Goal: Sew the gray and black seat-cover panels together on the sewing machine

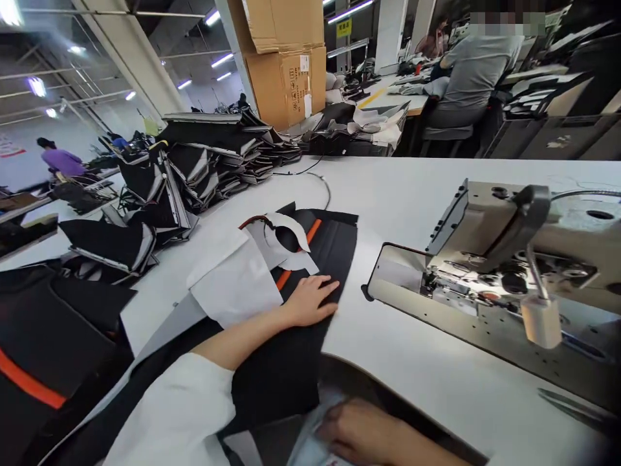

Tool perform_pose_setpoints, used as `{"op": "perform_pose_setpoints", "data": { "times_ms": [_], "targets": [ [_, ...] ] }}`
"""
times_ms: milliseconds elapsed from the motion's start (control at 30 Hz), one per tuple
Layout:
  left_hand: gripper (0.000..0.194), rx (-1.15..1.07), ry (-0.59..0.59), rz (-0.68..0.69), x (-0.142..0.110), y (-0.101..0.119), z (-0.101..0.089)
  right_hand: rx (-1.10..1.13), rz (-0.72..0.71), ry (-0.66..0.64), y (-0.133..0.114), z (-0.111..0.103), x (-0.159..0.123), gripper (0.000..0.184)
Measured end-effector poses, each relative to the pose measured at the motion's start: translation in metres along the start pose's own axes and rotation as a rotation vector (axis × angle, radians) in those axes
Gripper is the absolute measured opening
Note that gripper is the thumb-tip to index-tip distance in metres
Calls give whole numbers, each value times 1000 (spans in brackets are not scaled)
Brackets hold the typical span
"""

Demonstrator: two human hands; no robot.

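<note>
My left hand lies flat on a black fabric panel, its fingers spread. Orange strips cross the panel, and white backing material with a curved cutout is folded over part of it. The panel's lower part hangs past the table's curved front edge. My right hand is low at the bottom, below the table edge and over my lap. It looks curled, but its fingers are blurred and partly out of sight, so I cannot tell whether they grip anything. A sewing machine stands right of the panel.
A pair of metal snips rests near the machine. Stacked black-and-white pieces line the left back of the white table. More black fabric with an orange band lies left. Cardboard boxes and a seated person are beyond.
</note>
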State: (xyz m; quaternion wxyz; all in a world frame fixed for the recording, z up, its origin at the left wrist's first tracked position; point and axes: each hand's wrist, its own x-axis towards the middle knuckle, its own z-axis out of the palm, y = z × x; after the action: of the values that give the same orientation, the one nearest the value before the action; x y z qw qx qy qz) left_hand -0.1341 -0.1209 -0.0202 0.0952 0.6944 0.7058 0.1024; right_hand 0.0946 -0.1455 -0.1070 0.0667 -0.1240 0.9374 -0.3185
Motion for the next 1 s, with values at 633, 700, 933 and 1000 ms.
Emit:
{"op": "perform_pose_setpoints", "data": {
  "times_ms": [633, 700, 933, 1000],
  "targets": [
    [57, 159, -25, 245, -50, 41, 21, -363, 944, 553, 141, -224, 65, 73],
    [55, 176, -16, 242, -47, 40, 22, -347, 937, 545, 146, -223, 79, 78],
    [59, 248, -14, 205, -31, 25, 21, -353, 979, 598, 135, -202, 69, 75],
    [58, 266, -11, 180, -29, 23, 21, -353, 1016, 604, 131, -200, 60, 76]
  ]
}}
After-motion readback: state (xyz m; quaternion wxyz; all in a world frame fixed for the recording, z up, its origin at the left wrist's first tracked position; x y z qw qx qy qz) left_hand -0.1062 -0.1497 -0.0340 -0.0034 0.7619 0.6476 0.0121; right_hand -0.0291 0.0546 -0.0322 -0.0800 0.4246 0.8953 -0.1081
